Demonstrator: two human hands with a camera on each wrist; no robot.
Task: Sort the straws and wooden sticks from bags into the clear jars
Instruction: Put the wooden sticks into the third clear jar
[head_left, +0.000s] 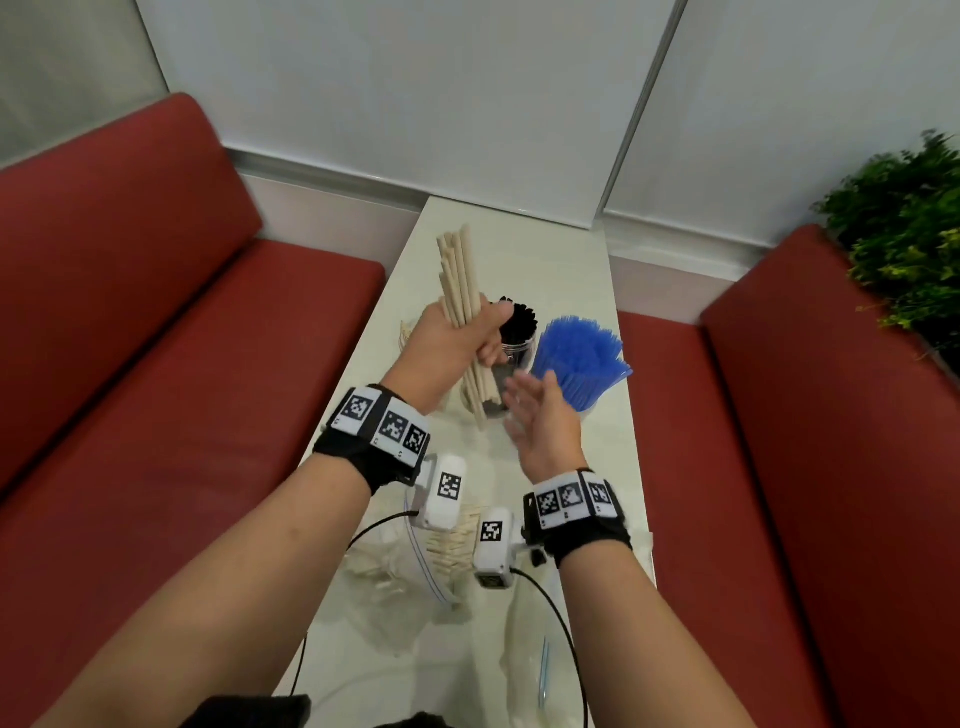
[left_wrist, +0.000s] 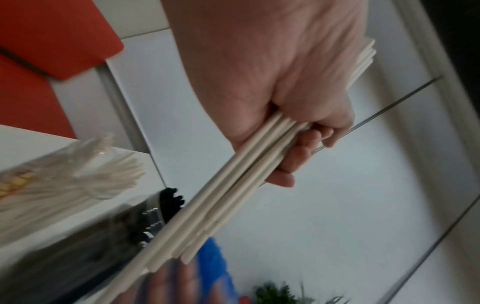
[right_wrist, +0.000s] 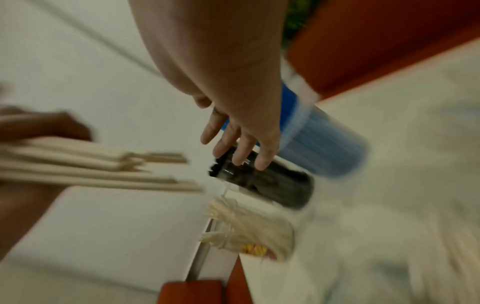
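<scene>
My left hand (head_left: 470, 338) grips a bundle of long beige straws (head_left: 460, 275) by its middle, tilted slightly from upright above the white table (head_left: 571, 249). In the left wrist view the fingers (left_wrist: 298, 152) curl round the bundle (left_wrist: 228, 197). The bundle's lower ends hang just in front of a clear jar of black straws (head_left: 519, 332). My right hand (head_left: 532, 408) is open, fingers spread, holding nothing, beside those lower ends. A jar of blue straws (head_left: 582, 364) stands to the right. A jar of thin wooden sticks (right_wrist: 246, 230) stands left, mostly hidden behind my left hand in the head view.
Clear plastic bags lie at the near end of the table, one holding pale sticks (head_left: 452, 545), another crumpled to the right (head_left: 535, 644). Red benches (head_left: 156, 338) flank the narrow table. A green plant (head_left: 904, 234) stands at the far right. Both wrist views are blurred.
</scene>
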